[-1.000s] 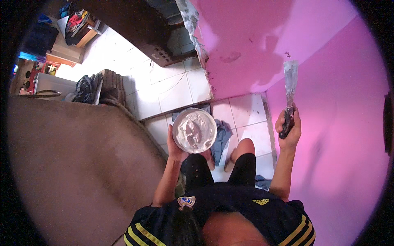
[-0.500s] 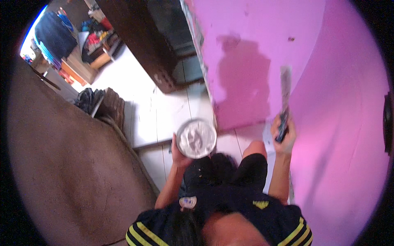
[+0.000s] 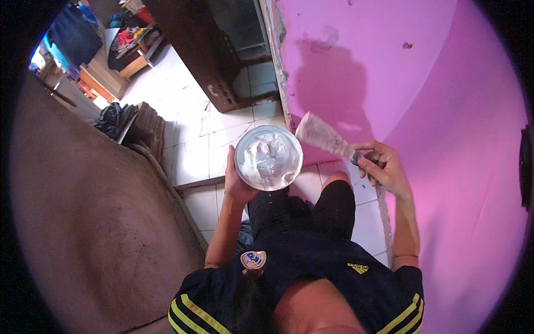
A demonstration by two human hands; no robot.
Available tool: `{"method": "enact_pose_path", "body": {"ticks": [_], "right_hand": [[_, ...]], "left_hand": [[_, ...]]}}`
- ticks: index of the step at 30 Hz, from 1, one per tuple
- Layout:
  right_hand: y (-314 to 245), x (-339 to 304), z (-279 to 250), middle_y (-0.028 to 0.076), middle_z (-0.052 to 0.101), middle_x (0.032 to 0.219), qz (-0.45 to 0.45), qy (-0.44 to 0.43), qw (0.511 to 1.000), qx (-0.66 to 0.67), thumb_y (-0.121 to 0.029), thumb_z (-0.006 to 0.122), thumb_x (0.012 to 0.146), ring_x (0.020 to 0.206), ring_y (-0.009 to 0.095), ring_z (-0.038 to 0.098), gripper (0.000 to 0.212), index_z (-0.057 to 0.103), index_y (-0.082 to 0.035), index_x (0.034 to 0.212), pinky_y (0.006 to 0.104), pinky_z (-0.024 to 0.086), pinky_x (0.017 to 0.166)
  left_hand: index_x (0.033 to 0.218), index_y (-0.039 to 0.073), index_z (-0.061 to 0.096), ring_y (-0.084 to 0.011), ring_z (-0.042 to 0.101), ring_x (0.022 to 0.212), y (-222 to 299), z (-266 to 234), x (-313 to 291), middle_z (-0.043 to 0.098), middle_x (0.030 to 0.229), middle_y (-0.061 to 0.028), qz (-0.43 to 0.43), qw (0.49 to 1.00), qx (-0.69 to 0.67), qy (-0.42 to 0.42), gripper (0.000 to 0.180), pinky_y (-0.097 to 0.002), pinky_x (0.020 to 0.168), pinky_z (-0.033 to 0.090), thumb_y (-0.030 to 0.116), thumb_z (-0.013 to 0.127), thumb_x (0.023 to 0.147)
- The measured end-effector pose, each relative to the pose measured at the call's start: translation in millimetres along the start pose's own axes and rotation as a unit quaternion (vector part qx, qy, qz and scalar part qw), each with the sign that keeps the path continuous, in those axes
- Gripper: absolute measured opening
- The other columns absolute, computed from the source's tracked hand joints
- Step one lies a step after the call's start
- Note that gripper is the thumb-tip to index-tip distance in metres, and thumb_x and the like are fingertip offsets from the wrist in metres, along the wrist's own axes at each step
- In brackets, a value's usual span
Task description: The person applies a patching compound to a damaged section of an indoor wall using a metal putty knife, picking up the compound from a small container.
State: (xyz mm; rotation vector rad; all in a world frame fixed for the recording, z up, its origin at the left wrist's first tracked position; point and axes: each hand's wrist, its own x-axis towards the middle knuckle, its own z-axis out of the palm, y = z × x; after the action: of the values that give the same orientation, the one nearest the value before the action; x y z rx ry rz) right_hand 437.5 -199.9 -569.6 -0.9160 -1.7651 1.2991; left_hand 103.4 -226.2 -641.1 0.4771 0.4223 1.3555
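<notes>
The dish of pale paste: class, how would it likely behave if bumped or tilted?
The paste probably wouldn't slosh, since it stands in uneven ridges. The dish might tip if bumped on its right, as only the left hand holds it, from the left side.

Short-sleeved shirt (image 3: 311,256), dark navy from here; three yellow stripes (image 3: 203,315) over each shoulder, round crest (image 3: 253,260) and small yellow emblem (image 3: 359,268) on chest. Black shorts (image 3: 336,214).
</notes>
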Motion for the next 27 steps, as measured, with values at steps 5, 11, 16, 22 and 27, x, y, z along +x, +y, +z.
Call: {"method": "enact_pose_path", "body": {"ticks": [5,11,16,22,27], "right_hand": [[-10.3,19.3,10.1,0.002,0.065,0.084,0.096,-0.056,0.989,-0.095,-0.007,0.065,0.084,0.075,0.007,0.058,0.028,0.062,-0.003,0.112,0.0243,0.048,0.067],[-18.4,34.4,0.8,0.004,0.066,0.089,0.122,-0.035,0.977,-0.169,-0.007,0.066,0.081,0.082,0.008,0.059,0.028,0.064,-0.002,0.109,0.0266,0.049,0.075],[-34.9,54.9,12.8,0.004,0.067,0.088,0.109,-0.063,0.975,-0.180,-0.005,0.066,0.078,0.081,0.008,0.059,0.028,0.065,-0.003,0.106,0.0271,0.049,0.075],[-73.7,59.2,18.4,0.008,0.069,0.087,0.097,-0.059,0.954,-0.277,-0.004,0.069,0.073,0.079,0.009,0.062,0.034,0.066,-0.005,0.107,0.0268,0.050,0.074],[-72.2,63.7,35.3,0.012,0.069,0.085,0.018,-0.035,0.939,-0.342,-0.006,0.073,0.068,0.073,0.017,0.066,0.036,0.067,-0.005,0.104,0.0280,0.052,0.069]], "left_hand": [[0.132,0.003,0.042,-0.0284,0.054,0.112,20.2,-30.0,12.0,0.054,0.125,-0.0146,-0.127,0.990,0.027,0.062,0.065,-0.0437,0.097,0.043,0.055,0.026,0.095],[0.130,0.004,0.045,-0.0267,0.056,0.110,11.5,-38.0,18.4,0.055,0.123,-0.0136,-0.164,0.984,-0.019,0.068,0.064,-0.0440,0.094,0.046,0.056,0.030,0.094],[0.130,0.004,0.044,-0.0271,0.056,0.109,5.9,-43.1,14.9,0.055,0.122,-0.0141,-0.115,0.989,-0.062,0.065,0.065,-0.0440,0.093,0.047,0.056,0.030,0.094],[0.131,0.003,0.043,-0.0268,0.056,0.110,-5.4,-43.3,17.5,0.054,0.124,-0.0148,-0.066,0.986,-0.150,0.034,0.065,-0.0428,0.094,0.046,0.055,0.029,0.094],[0.134,0.002,0.039,-0.0283,0.053,0.115,-4.7,-39.3,12.9,0.051,0.129,-0.0159,-0.033,0.982,-0.179,0.053,0.067,-0.0435,0.099,0.042,0.054,0.026,0.095]]}}
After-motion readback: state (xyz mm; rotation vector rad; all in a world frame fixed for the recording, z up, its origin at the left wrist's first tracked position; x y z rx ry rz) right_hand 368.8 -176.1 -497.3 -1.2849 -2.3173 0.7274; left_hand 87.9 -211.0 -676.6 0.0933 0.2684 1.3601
